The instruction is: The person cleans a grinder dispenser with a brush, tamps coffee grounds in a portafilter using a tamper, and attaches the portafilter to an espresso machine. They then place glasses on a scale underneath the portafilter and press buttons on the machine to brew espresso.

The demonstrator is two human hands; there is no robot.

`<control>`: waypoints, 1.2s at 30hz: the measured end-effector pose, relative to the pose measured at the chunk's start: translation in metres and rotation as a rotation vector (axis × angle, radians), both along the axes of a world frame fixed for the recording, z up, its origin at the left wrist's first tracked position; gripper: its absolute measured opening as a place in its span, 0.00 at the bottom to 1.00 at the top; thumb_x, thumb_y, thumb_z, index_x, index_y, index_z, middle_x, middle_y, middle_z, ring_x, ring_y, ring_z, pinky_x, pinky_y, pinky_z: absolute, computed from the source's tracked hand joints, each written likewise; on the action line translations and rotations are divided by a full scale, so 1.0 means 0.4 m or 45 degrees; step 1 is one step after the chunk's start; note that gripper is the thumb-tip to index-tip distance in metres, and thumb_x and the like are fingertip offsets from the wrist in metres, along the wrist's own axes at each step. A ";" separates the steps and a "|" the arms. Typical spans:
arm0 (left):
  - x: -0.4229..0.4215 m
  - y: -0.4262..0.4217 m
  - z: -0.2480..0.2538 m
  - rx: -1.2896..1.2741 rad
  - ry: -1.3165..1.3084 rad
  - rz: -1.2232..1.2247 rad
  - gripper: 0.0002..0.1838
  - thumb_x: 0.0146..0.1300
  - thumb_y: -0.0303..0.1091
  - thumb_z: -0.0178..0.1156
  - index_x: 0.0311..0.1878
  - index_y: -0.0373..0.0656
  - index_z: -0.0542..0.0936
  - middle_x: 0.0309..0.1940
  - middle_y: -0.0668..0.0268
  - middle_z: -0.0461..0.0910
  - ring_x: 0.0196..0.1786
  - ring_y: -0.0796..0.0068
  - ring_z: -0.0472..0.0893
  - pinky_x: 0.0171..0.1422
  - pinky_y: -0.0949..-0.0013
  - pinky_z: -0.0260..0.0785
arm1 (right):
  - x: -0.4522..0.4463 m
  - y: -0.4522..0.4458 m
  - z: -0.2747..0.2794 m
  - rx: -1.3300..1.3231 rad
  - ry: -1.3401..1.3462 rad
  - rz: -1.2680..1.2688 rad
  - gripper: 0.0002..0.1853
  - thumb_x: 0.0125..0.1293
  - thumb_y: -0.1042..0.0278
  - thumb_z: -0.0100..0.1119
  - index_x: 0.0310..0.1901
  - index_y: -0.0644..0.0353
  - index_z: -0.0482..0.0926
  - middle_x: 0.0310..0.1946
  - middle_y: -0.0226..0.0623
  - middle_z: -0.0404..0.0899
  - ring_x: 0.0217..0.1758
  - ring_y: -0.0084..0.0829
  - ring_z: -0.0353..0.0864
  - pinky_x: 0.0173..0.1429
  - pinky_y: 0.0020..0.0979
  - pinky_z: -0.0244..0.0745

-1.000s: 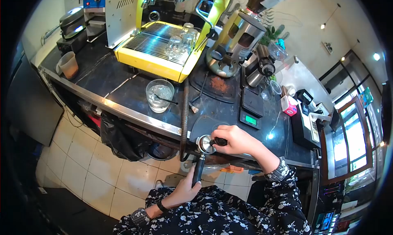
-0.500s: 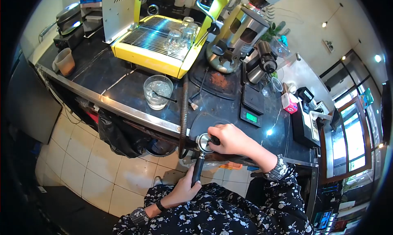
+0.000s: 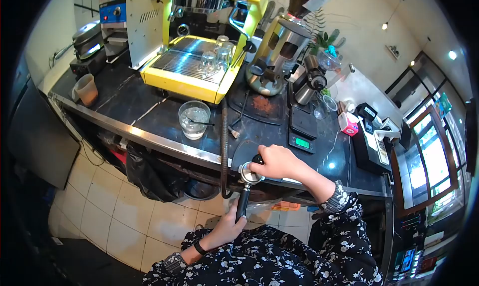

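My left hand is closed around the black handle of a portafilter, whose metal head points away from me at the counter's front edge. Over that head, my right hand is closed on a tamper with a dark rounded handle. Fingers cover much of the tamper, and how deep its base sits in the basket cannot be made out. Behind my right hand, a digital scale with a green display lies on the counter. A glass of water with a dark-handled spoon in it stands to the left.
A yellow espresso machine with small glasses on its drip tray stands behind. Right of it is a coffee grinder, with brown grounds on a dark tray. A ribbed hose hangs over the steel counter edge. A measuring cup stands left.
The camera view has shifted slightly. My right hand has shifted its grip or angle on the tamper, showing more of the metal in the portafilter head. My left hand keeps hold of the handle.
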State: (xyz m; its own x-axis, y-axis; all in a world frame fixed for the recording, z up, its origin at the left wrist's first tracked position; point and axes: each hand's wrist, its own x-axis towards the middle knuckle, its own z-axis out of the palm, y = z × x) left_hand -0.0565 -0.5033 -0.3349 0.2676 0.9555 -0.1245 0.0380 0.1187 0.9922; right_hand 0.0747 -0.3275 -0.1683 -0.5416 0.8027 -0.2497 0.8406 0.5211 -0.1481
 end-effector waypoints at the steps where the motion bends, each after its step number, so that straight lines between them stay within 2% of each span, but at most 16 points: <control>1: -0.001 0.002 -0.007 0.011 -0.013 0.000 0.36 0.68 0.33 0.52 0.76 0.43 0.49 0.31 0.59 0.75 0.32 0.69 0.81 0.36 0.65 0.74 | 0.007 0.004 0.011 -0.005 0.117 -0.071 0.30 0.57 0.44 0.58 0.33 0.73 0.79 0.27 0.60 0.81 0.35 0.55 0.84 0.41 0.45 0.79; 3: -0.003 0.002 0.017 -0.136 -0.135 -0.007 0.35 0.69 0.34 0.51 0.76 0.43 0.49 0.31 0.62 0.74 0.30 0.73 0.80 0.33 0.68 0.76 | 0.042 0.013 0.037 -0.022 0.346 -0.201 0.30 0.56 0.43 0.59 0.33 0.73 0.80 0.26 0.59 0.81 0.33 0.54 0.84 0.40 0.44 0.78; 5: -0.001 0.005 0.016 -0.241 -0.214 0.003 0.34 0.70 0.34 0.51 0.75 0.44 0.50 0.33 0.64 0.74 0.29 0.75 0.79 0.31 0.69 0.78 | 0.090 0.037 0.031 0.011 0.604 -0.355 0.29 0.53 0.45 0.64 0.36 0.72 0.81 0.23 0.52 0.81 0.29 0.43 0.84 0.37 0.37 0.76; 7: 0.008 0.010 -0.021 -0.305 -0.241 0.014 0.33 0.71 0.35 0.52 0.75 0.44 0.50 0.34 0.64 0.74 0.27 0.76 0.78 0.30 0.69 0.80 | 0.120 0.061 0.024 0.059 0.595 -0.433 0.29 0.52 0.45 0.65 0.37 0.72 0.81 0.24 0.50 0.81 0.30 0.41 0.84 0.38 0.36 0.76; 15: 0.019 0.030 -0.002 -0.494 -0.404 0.138 0.25 0.72 0.38 0.52 0.68 0.44 0.61 0.34 0.66 0.74 0.24 0.78 0.77 0.23 0.74 0.74 | 0.174 0.121 -0.140 0.264 0.410 -0.498 0.30 0.50 0.45 0.66 0.43 0.67 0.82 0.33 0.55 0.84 0.39 0.50 0.85 0.49 0.43 0.79; 16: 0.022 0.030 -0.001 -0.500 -0.403 0.156 0.24 0.73 0.38 0.52 0.68 0.44 0.62 0.33 0.67 0.74 0.24 0.79 0.77 0.22 0.75 0.73 | 0.181 0.122 -0.154 0.249 0.489 -0.513 0.30 0.51 0.42 0.65 0.40 0.67 0.81 0.33 0.54 0.84 0.39 0.52 0.85 0.47 0.45 0.79; 19: -0.003 0.030 -0.007 -0.411 -0.482 0.063 0.22 0.73 0.37 0.52 0.66 0.43 0.64 0.31 0.69 0.73 0.22 0.80 0.75 0.20 0.76 0.69 | 0.158 0.062 -0.128 0.739 0.479 -0.562 0.25 0.55 0.46 0.66 0.33 0.66 0.77 0.23 0.46 0.80 0.28 0.44 0.83 0.36 0.41 0.77; 21: -0.041 0.010 0.026 -0.451 -0.497 0.023 0.21 0.73 0.36 0.53 0.66 0.43 0.66 0.30 0.70 0.73 0.21 0.81 0.74 0.20 0.76 0.67 | 0.171 0.014 -0.078 0.732 1.083 -0.640 0.19 0.62 0.54 0.64 0.29 0.62 0.71 0.15 0.34 0.71 0.19 0.27 0.73 0.24 0.32 0.68; 22: -0.058 -0.009 0.045 -0.478 -0.504 -0.002 0.21 0.72 0.35 0.53 0.65 0.43 0.67 0.29 0.70 0.74 0.21 0.81 0.74 0.20 0.76 0.66 | 0.189 -0.002 -0.088 0.648 1.610 -0.532 0.15 0.66 0.65 0.61 0.25 0.57 0.67 0.13 0.23 0.60 0.16 0.15 0.60 0.20 0.25 0.57; 23: -0.070 -0.028 0.055 -0.491 -0.493 -0.022 0.21 0.72 0.35 0.53 0.66 0.43 0.67 0.29 0.70 0.73 0.21 0.82 0.74 0.21 0.77 0.66 | 0.204 -0.046 -0.074 -0.039 2.243 -0.692 0.18 0.68 0.63 0.57 0.22 0.52 0.63 0.13 0.19 0.56 0.13 0.15 0.56 0.19 0.23 0.53; 25: -0.088 -0.070 0.073 -0.529 -0.466 -0.060 0.22 0.72 0.34 0.54 0.67 0.43 0.67 0.28 0.71 0.73 0.22 0.82 0.73 0.24 0.77 0.67 | 0.180 -0.075 -0.124 -0.506 2.813 -0.690 0.23 0.71 0.58 0.51 0.19 0.47 0.55 0.13 0.18 0.50 0.12 0.17 0.46 0.16 0.25 0.43; 27: -0.097 -0.098 0.096 -0.489 -0.327 -0.119 0.25 0.71 0.33 0.55 0.69 0.43 0.66 0.29 0.72 0.74 0.24 0.85 0.73 0.28 0.79 0.67 | 0.079 -0.097 -0.194 -0.979 2.608 -1.320 0.24 0.71 0.55 0.51 0.18 0.46 0.54 0.12 0.19 0.48 0.12 0.17 0.43 0.16 0.26 0.41; 28: -0.104 -0.107 0.104 -0.462 -0.268 -0.140 0.25 0.71 0.33 0.55 0.70 0.44 0.66 0.29 0.73 0.74 0.24 0.86 0.73 0.29 0.80 0.66 | 0.058 -0.118 -0.238 -1.227 2.272 -1.171 0.25 0.70 0.55 0.53 0.17 0.45 0.53 0.11 0.19 0.46 0.12 0.18 0.43 0.15 0.27 0.40; 32: -0.119 -0.118 0.114 -0.485 -0.203 -0.162 0.25 0.71 0.34 0.56 0.70 0.44 0.67 0.29 0.74 0.74 0.25 0.88 0.72 0.29 0.80 0.65 | 0.140 -0.068 -0.191 -1.095 2.621 -1.061 0.25 0.70 0.57 0.53 0.17 0.44 0.53 0.11 0.17 0.46 0.11 0.17 0.43 0.17 0.22 0.39; 35: -0.116 -0.127 0.114 -0.427 -0.202 -0.162 0.25 0.71 0.34 0.56 0.69 0.44 0.67 0.28 0.74 0.74 0.25 0.88 0.71 0.28 0.81 0.64 | 0.034 -0.106 -0.221 -1.531 2.058 -1.079 0.25 0.69 0.57 0.54 0.17 0.44 0.53 0.12 0.16 0.47 0.11 0.16 0.44 0.16 0.23 0.39; 36: -0.121 -0.135 0.114 -0.420 -0.211 -0.150 0.25 0.71 0.34 0.56 0.69 0.44 0.67 0.28 0.74 0.74 0.25 0.88 0.71 0.28 0.81 0.64 | 0.042 -0.094 -0.214 -1.567 2.126 -1.186 0.24 0.70 0.57 0.53 0.17 0.43 0.54 0.12 0.14 0.48 0.11 0.15 0.45 0.14 0.23 0.39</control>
State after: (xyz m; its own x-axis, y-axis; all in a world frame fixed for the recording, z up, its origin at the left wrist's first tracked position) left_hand -0.1047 -0.5571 -0.2893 0.4152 0.8328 -0.3662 -0.0874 0.4372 0.8951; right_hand 0.0914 -0.3651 -0.2537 -0.4165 0.7380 -0.5309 -0.4532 -0.6748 -0.5825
